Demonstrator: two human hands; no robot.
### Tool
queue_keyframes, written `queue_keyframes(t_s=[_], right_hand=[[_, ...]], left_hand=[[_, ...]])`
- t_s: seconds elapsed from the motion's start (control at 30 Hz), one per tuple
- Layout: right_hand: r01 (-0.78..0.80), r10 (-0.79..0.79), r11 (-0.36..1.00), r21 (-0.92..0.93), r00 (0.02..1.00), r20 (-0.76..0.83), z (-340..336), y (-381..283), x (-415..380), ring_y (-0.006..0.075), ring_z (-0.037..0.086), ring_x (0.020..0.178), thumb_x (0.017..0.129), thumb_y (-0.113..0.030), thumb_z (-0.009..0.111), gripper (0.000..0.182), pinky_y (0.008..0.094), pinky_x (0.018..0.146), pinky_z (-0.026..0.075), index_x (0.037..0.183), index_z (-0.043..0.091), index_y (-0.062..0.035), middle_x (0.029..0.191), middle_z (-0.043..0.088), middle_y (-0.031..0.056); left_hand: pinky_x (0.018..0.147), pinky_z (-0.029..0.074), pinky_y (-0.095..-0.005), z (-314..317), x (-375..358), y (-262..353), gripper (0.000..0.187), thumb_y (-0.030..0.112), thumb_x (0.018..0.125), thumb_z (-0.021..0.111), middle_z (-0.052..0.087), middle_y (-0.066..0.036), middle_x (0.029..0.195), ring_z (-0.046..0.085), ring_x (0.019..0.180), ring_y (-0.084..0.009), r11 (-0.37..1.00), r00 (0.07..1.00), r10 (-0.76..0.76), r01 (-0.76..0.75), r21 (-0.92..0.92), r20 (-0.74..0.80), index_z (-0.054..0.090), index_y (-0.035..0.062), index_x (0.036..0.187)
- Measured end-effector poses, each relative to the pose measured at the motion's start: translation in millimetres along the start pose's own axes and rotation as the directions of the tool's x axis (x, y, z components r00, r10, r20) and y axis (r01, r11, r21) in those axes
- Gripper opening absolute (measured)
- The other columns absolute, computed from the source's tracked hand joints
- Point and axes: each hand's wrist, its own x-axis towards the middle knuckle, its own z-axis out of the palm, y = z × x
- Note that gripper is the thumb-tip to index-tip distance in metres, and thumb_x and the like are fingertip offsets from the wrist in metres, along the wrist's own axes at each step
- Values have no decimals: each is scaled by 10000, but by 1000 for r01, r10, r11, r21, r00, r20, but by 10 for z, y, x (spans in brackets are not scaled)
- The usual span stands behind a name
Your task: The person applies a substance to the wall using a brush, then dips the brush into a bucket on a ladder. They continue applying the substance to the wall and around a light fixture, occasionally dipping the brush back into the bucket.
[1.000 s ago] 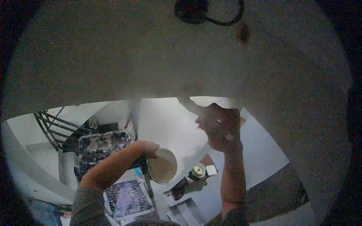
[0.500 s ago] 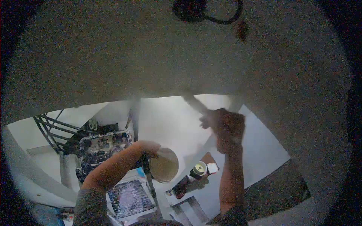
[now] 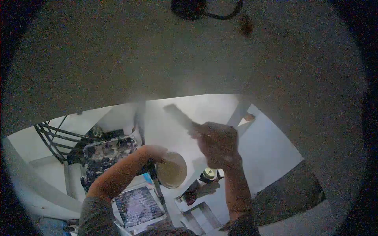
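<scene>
My left hand [image 3: 156, 152] is closed on the rim of a round tub [image 3: 173, 173], whose opening shows a pale tan inside. To its right, my raised right hand [image 3: 218, 143] is wrapped around a flat, blunt-ended tool [image 3: 178, 115] that points up and left. Blur leaves me unable to tell whether the tool is a brush or a scraper. Its tip lies below the edge of the dim ceiling [image 3: 177, 59] in this view, apart from the tub.
A paint-spattered chair [image 3: 108, 155] stands lower left, with dark metal railings [image 3: 59, 137] beyond it. Below it lies a stained board [image 3: 138, 206]. An open container [image 3: 210, 173] sits below my right hand. A dark fixture with a curved cable [image 3: 189, 8] hangs overhead.
My right hand has moved left and down with the tool, whose end has swung away from the ceiling edge. My left hand and the tub stay nearly in place.
</scene>
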Motion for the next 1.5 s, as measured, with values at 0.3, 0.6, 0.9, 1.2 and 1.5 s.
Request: queue_keyframes(t_s=[0.3,0.6,0.9,1.2,1.5], right_hand=[[15,-23,997,-74,994,-106,453,164,86,285,634,721,710,-113,650,259,407,636,522,963,617,-69,809,643,91],[52,-44,998,23,961,-273,67,33,-162,270,659,853,724,-50,610,364,366,729,539,1072,641,-152,929,669,101],[-75,47,997,-32,848,-527,369,13,-39,248,663,882,820,-132,615,348,347,765,530,1164,573,-90,966,679,88],[209,-208,975,-76,737,-642,1369,371,256,270,607,847,707,-86,789,594,331,691,518,1257,568,-51,1023,611,163],[215,-79,968,127,746,-661,1572,279,335,253,619,737,740,-25,651,423,344,633,506,1159,590,-27,957,660,127]], left_hand=[[743,504,-439,57,350,-134,487,441,720,733,680,-191,886,646,801,-343,903,870,-294,118,413,395,688,0,922],[926,474,-428,165,359,-431,699,524,789,645,585,-175,1226,579,1116,-332,899,712,-398,178,400,578,494,58,1287],[897,485,-428,-46,137,19,684,504,791,654,605,-174,1189,604,1072,-324,924,918,-253,135,359,305,491,65,1290],[703,494,-428,187,154,-374,407,341,647,804,673,-145,852,619,741,-304,947,960,-249,213,240,131,694,57,918],[701,493,-430,-53,185,-25,362,288,672,731,682,-170,838,644,749,-309,956,911,-279,233,177,305,690,18,910]])
